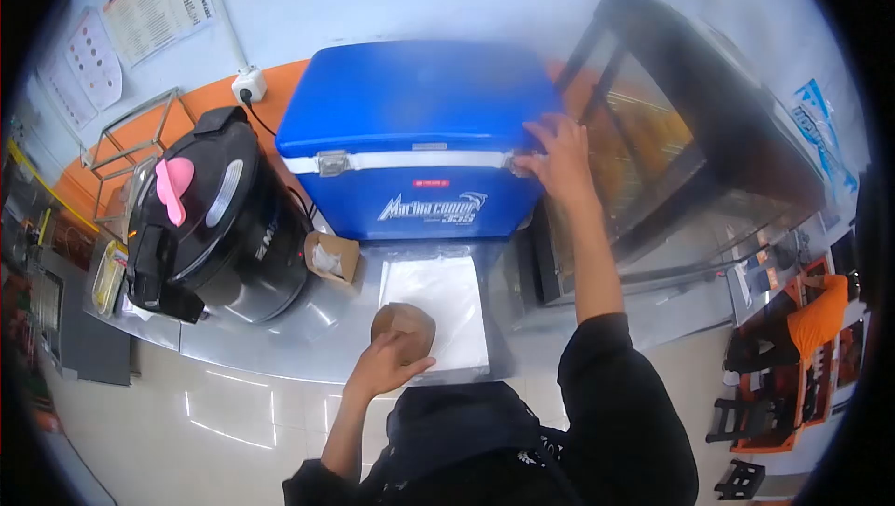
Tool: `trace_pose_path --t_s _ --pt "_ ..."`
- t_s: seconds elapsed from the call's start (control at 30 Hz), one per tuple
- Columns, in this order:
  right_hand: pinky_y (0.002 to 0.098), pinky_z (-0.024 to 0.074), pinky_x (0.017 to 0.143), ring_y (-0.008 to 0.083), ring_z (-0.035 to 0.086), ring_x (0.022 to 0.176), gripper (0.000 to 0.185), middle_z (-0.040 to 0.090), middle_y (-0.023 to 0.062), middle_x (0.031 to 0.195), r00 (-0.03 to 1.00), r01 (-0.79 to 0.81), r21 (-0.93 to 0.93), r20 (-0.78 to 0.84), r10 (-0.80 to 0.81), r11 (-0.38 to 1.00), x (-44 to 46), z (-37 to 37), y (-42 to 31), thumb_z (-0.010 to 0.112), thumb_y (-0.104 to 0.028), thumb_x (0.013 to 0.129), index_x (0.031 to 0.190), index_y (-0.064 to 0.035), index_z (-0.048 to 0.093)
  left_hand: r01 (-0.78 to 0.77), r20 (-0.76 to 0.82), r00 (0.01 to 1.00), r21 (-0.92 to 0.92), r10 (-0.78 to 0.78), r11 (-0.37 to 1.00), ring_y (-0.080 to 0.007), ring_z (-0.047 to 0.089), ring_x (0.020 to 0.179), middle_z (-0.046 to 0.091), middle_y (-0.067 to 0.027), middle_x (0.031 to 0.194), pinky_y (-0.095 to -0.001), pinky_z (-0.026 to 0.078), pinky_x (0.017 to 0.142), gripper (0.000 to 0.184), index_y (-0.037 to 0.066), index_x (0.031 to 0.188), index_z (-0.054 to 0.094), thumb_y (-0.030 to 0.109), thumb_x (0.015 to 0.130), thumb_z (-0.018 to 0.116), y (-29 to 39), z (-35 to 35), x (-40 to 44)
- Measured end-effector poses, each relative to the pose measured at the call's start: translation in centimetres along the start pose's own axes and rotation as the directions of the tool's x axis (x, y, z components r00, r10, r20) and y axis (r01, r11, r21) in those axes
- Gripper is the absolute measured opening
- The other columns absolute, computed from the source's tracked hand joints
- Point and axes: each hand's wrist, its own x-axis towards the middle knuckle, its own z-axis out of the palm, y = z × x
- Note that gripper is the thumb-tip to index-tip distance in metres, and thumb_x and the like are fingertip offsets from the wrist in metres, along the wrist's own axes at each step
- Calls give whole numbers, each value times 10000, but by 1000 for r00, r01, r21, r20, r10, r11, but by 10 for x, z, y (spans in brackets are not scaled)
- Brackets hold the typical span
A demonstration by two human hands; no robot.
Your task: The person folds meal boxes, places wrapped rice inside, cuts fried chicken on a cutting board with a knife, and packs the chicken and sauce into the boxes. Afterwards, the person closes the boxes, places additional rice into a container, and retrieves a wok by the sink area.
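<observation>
A blue cooler box (419, 114) with a white band and metal latches stands on the steel counter, its lid down. My right hand (562, 156) reaches to its front right corner, fingers spread, touching the lid edge and the right latch (518, 165). Lower down, my left hand (384, 364) has its fingers on a small brown paper pouch (392, 318), with the thumb stretched to the right. Part of the pouch is hidden by the fingers. Beneath it lies a stack of white paper sheets (457, 305) near the counter's front edge.
Left of the cooler sits a black pot (252, 263) with a pink scoop (173, 187) on its lid. A small brown box (332, 261) stands between them. On the right is a glass display case (643, 133). Far right, a person in orange (817, 315) bends over.
</observation>
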Motion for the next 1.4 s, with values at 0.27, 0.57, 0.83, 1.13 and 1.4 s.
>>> trace_pose_path --t_s 0.27,0.57,0.83,1.13,1.4 --pt "628 168 1124 279 387 1307 580 519 39 1307 950 311 -91 3 -312 946 18 -1 14 807 -222 630 1181 -209 627 -227 -538 761 302 362 926 -337 566 1078 621 -132 1119 -437 426 946 399 73 1142 646 163 764 740 31 -176 152" --pt "622 240 1097 307 409 1304 602 524 71 1322 972 233 9 -23 -233 972 19 15 27 801 -161 587 1162 -165 624 -401 -63 874 467 481 788 -289 530 1162 599 -105 1183 -524 308 1077 645 172 1209 630 480 660 772 34 -230 275" --pt "504 312 1097 367 389 1323 643 484 114 1377 984 -144 147 -86 158 978 2 23 10 824 -141 627 1229 -119 597 5 -425 890 371 165 929 -375 390 1309 436 -158 1415 -516 277 1098 838 148 1294 574 403 545 854 -37 -226 228" --pt "471 337 1083 365 373 1339 676 464 131 1399 979 -153 139 -117 169 978 -7 31 12 859 -148 624 1236 -66 585 -138 -446 776 570 446 810 -367 348 1324 433 -137 1387 -603 151 1115 715 195 1196 636 461 564 836 -85 -187 203" --pt "506 347 1069 366 460 1259 607 530 138 1321 977 -46 125 -201 70 991 -8 34 19 848 -181 645 1191 -69 607 -216 -473 748 491 467 844 -368 278 1346 426 -145 1382 -597 75 1120 646 200 1163 638 595 663 744 -81 -184 202"
